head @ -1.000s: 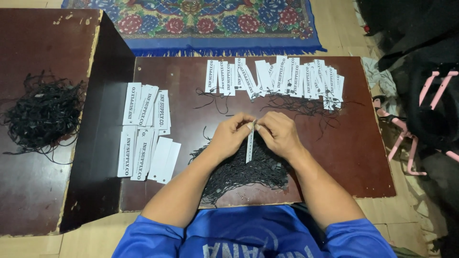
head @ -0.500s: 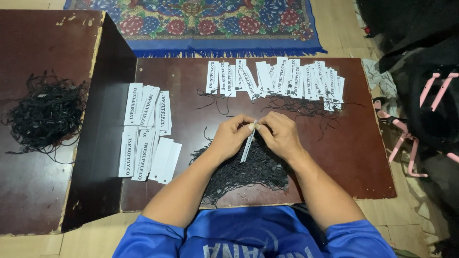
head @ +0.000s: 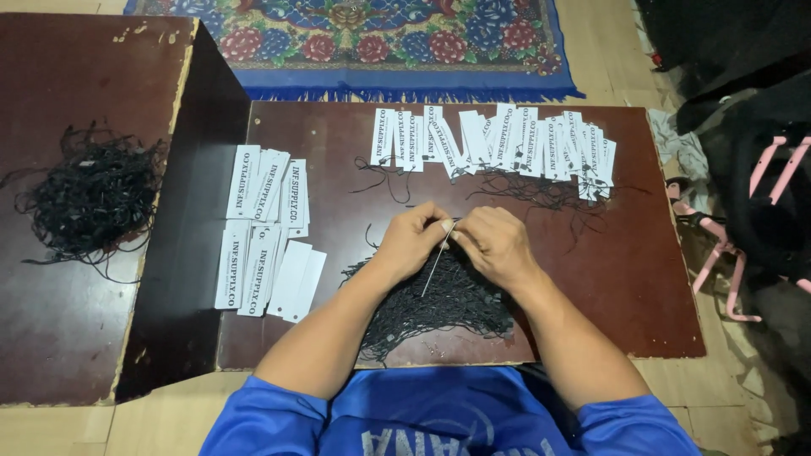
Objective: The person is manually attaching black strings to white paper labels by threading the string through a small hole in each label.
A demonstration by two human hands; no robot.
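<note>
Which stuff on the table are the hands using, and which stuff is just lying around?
In use:
- white tag, pinched by left hand and right hand
- black string pile under the hands
- plain tag stack
- strung tag row

Just lying about:
- second string heap on the side table
- rug
- pink hangers

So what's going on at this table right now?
A person in a blue shirt sits at a low dark table. The left hand and right hand meet over a pile of black strings, pinching one white paper tag between them. A row of tags with strings lies along the far edge, plain tags to the left, and another string heap on the side table.
</note>
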